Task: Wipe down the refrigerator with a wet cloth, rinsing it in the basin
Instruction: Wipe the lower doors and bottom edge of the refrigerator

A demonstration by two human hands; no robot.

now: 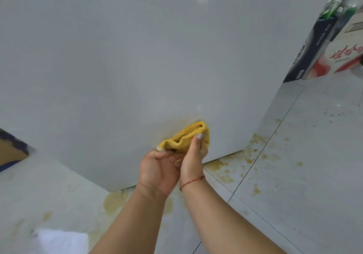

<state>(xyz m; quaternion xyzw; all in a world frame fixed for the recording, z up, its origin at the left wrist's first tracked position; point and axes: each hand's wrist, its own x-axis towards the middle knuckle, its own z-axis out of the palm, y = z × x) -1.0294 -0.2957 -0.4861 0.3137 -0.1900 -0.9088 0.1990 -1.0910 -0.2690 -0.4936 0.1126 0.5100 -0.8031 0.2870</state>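
both hands hold one folded yellow cloth [187, 137] against the white refrigerator [137, 57]. the left hand [160, 170] grips its lower corner; the right hand [193, 156] pinches the middle.

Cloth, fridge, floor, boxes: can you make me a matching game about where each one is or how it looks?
Things:
1. cloth
2. refrigerator
3. floor
4. boxes

Descriptions:
A. plain pale grey panel
B. far right, with printed writing
C. yellow, held in both hands
D. tiled, spotted with yellowish stains

Pairs: 1-C, 2-A, 3-D, 4-B
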